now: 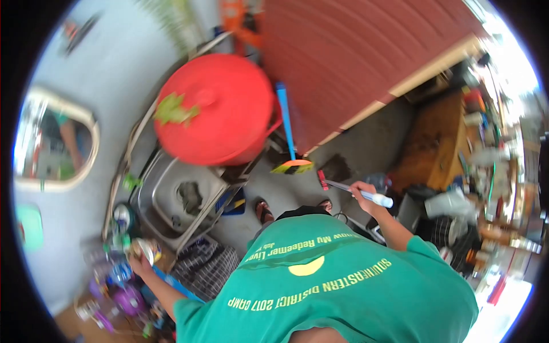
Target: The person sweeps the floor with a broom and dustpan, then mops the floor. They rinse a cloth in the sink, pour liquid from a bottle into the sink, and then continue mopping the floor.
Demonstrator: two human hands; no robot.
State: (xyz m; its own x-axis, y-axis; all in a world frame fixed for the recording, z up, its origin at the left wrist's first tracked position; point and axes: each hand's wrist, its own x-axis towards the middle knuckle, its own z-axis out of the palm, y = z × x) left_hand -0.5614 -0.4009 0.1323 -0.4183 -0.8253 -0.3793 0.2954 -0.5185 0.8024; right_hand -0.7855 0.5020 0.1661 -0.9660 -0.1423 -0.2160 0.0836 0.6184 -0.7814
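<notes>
My right hand [362, 195] is wrapped round the pale handle [343, 187] of a tool with a small red head [323, 180] that points down toward the floor. On the other side, my left hand [140, 263] is at a crowded shelf, against a whitish, yellowish round item [150, 250]. Blur hides whether its fingers grip anything. Purple containers [130, 299] and clear bottles lie close around it. A steel sink [166, 197] with a dark cloth [190, 196] in it sits ahead of that hand.
A large red lidded tub [214, 111] with green leaves on it stands behind the sink. A blue-handled broom [286, 123] leans near a dark red panel [354, 51]. A wooden cabinet [432, 137] and cluttered shelves line the right. A mirror [54, 140] hangs at left.
</notes>
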